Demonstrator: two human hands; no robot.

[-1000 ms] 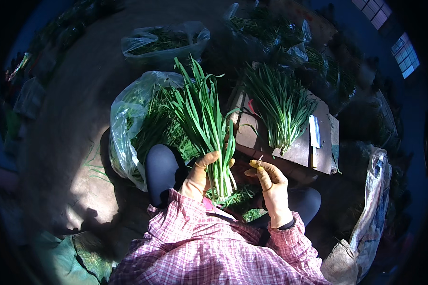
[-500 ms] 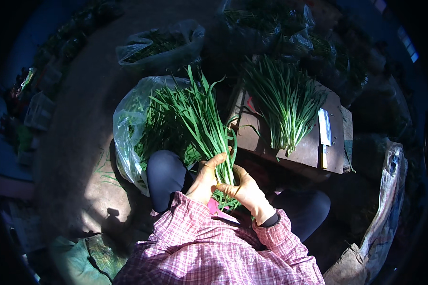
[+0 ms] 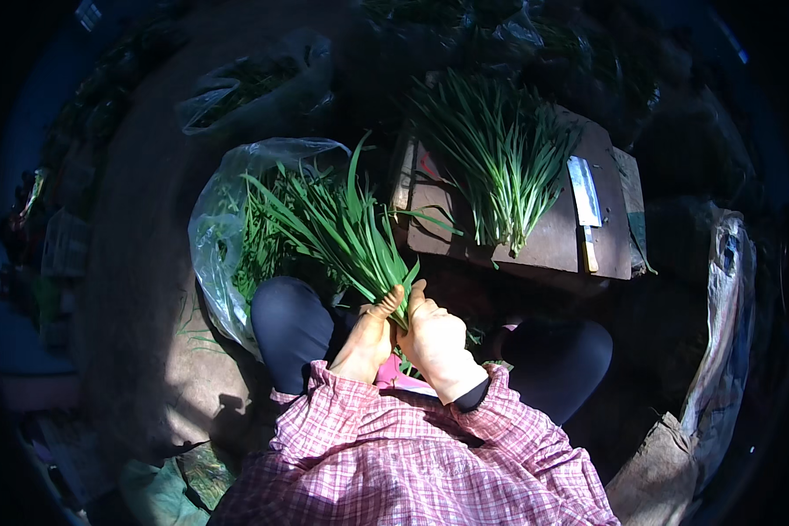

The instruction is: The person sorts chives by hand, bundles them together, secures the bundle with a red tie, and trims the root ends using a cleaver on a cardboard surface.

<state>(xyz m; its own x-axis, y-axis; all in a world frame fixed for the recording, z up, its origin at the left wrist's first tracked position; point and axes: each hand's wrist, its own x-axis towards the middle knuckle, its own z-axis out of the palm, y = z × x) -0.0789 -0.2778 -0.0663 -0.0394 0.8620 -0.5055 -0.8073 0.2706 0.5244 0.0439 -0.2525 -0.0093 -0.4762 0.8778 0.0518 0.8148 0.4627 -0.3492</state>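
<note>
A bunch of long, flat green leaves that look like garlic chives [image 3: 346, 232] rises from between my hands in front of my lap, its tips leaning up and to the left. My left hand [image 3: 371, 337] is wrapped round the stem end, thumb upward. Close against it, my right hand [image 3: 438, 344] has its fingers closed on the same stems. The stems' lower ends are hidden behind my hands. Just beyond and to the left, more loose greens [image 3: 259, 237] fill an open clear plastic bag [image 3: 212, 230], and the bunch's leaves overhang it.
Ahead on the right, a brown board [image 3: 552, 232] bears a fanned pile of chives [image 3: 504, 167] and a broad-bladed knife [image 3: 586, 197] with a pale handle. Another bag of greens [image 3: 263, 88] stands farther off. A whitish sack [image 3: 723, 298] stands at the right, a green one [image 3: 158, 491] at lower left.
The bunch has tipped further left. My right hand has moved up the stems and its fingers have closed in beside my left hand. The whole view has shifted a little.
</note>
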